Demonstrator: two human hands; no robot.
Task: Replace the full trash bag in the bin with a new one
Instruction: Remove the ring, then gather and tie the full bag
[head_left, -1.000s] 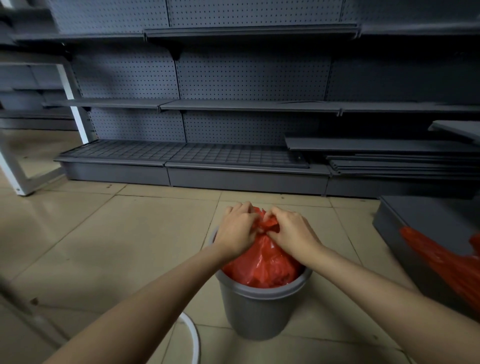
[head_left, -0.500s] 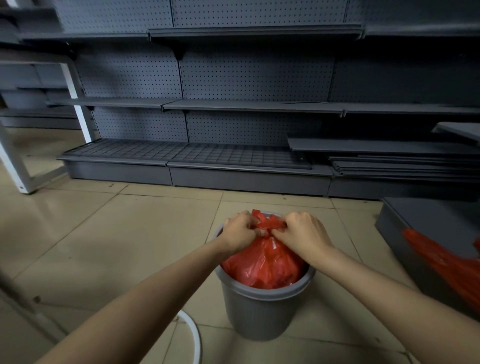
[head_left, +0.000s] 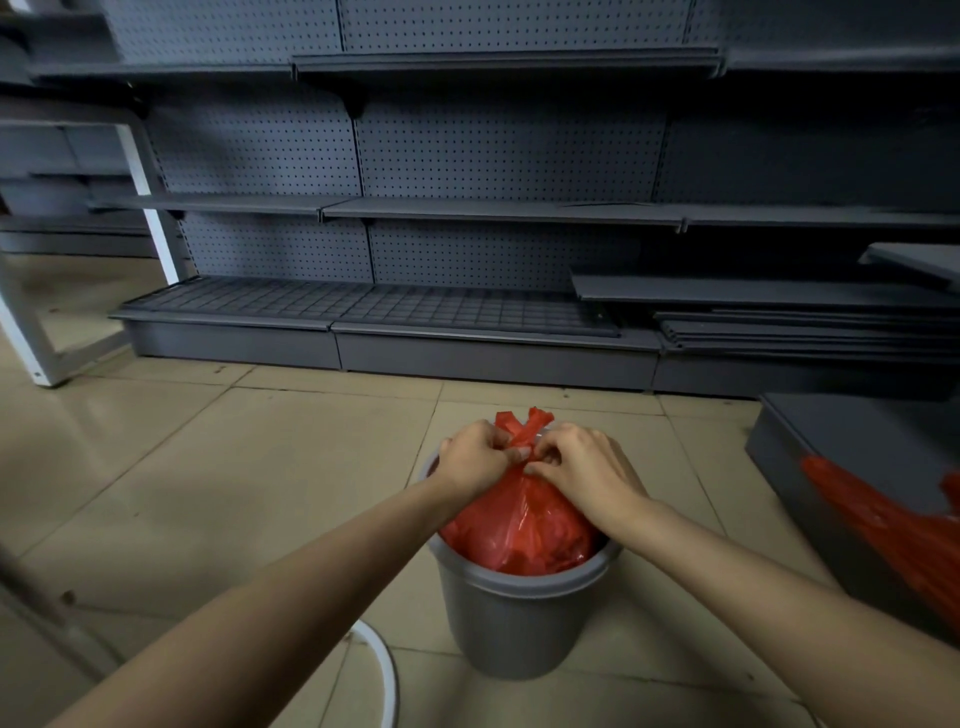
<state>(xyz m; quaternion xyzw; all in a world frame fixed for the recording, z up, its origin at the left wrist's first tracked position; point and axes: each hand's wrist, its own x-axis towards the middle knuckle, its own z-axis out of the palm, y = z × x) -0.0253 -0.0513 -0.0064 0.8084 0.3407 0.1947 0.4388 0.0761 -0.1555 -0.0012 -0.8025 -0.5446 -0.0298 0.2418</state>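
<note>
The red trash bag (head_left: 519, 530) is sitting full inside the grey bin (head_left: 511, 618), bulging above the rim, its glossy plastic gathered to a twisted neck with two short ends sticking up at the top. The bin is standing upright on the beige tiled floor (head_left: 208, 493), in front of dark grey shelving (head_left: 467, 208) with pegboard backs. A stack of loose shelf boards (head_left: 779, 317) is lying at the lower right of the shelving, and another piece of red plastic (head_left: 893, 535) is draping over a grey unit at the right edge. A white curved ring (head_left: 382, 670) is showing near the bin's left. The left hand (head_left: 475, 457) and the right hand (head_left: 582, 467) are both curling their fingers round the bag's neck, pinching it tightly from either side, knuckles nearly touching.
</note>
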